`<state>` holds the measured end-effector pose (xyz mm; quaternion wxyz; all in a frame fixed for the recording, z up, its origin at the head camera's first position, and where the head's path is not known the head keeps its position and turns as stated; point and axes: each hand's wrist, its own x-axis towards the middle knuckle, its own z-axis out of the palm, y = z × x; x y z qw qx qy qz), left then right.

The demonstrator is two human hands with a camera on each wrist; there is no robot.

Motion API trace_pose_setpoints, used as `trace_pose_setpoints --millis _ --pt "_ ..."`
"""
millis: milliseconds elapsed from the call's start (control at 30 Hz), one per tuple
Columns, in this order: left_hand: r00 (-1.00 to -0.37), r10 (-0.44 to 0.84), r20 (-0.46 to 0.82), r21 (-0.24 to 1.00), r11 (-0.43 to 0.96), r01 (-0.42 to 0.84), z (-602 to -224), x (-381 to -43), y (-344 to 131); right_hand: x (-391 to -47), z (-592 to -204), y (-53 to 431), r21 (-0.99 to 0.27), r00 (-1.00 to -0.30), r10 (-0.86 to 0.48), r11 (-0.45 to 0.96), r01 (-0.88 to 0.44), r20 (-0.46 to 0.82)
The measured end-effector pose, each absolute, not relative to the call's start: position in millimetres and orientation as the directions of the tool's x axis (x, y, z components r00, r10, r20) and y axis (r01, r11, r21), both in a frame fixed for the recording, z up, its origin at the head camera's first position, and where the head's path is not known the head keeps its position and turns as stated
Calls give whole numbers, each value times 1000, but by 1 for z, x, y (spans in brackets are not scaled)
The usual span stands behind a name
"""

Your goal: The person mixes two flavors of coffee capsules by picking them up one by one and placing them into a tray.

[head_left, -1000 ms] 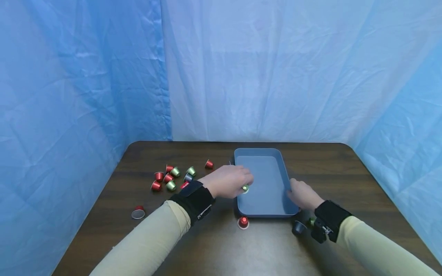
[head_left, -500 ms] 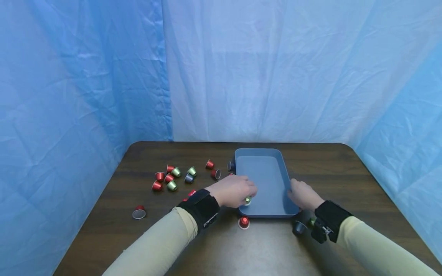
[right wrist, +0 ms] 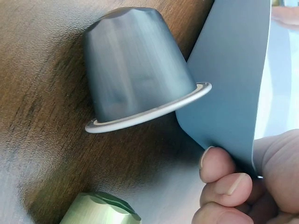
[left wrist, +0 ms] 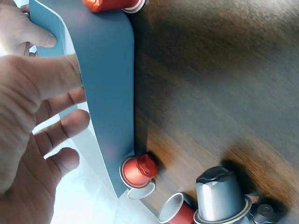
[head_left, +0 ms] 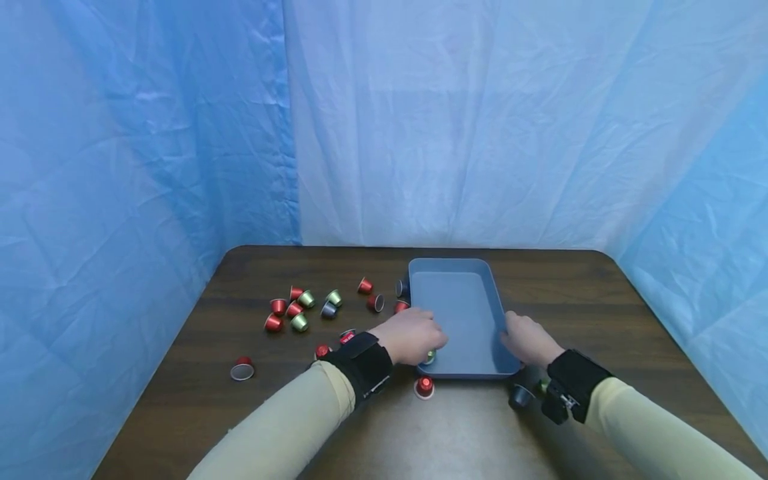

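Observation:
My left hand (head_left: 411,335) reaches over the left wall of the blue-grey tray (head_left: 463,313), near its front corner. A green coffee capsule (head_left: 429,357) shows at its fingertips, low inside the tray. In the left wrist view, the tray wall hides those fingertips and the capsule. My right hand (head_left: 528,339) grips the tray's right rim, its fingers (right wrist: 227,187) against the outside and the thumb over the inner side. A dark capsule (right wrist: 138,67) lies tilted on the table beside that hand, with a green one (right wrist: 100,210) nearby.
Red capsules (head_left: 273,323), green capsules (head_left: 299,323) and a blue capsule (head_left: 329,310) lie scattered on the dark wooden table (head_left: 468,433), left of the tray. One red capsule (head_left: 424,387) stands at the tray's front edge. Blue sheets (head_left: 510,120) hang around the table.
My left hand has come toward the front of the tray and lower, with the green capsule. Red and dark capsules behind it have come into view. The right hand and tray have stayed put.

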<state>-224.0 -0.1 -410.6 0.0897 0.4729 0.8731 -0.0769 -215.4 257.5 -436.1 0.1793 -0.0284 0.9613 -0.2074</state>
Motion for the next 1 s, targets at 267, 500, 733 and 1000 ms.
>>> trace_pose_setpoints --millis 267,500,733,1000 --pt "-532 807 -257 -63 535 843 -410 -224 4 -215 -437 256 -410 -936 -134 912 12 -325" --pt "-520 814 -260 -48 527 849 -407 -226 3 -215 -434 253 -393 -934 -121 919 23 -337" --pt "-505 815 -286 -36 517 855 -403 -227 5 -215 -434 252 -386 -933 -118 922 24 -339" --pt "-500 795 -343 -29 523 852 -400 -229 7 -215 -434 251 -388 -935 -127 922 13 -332"
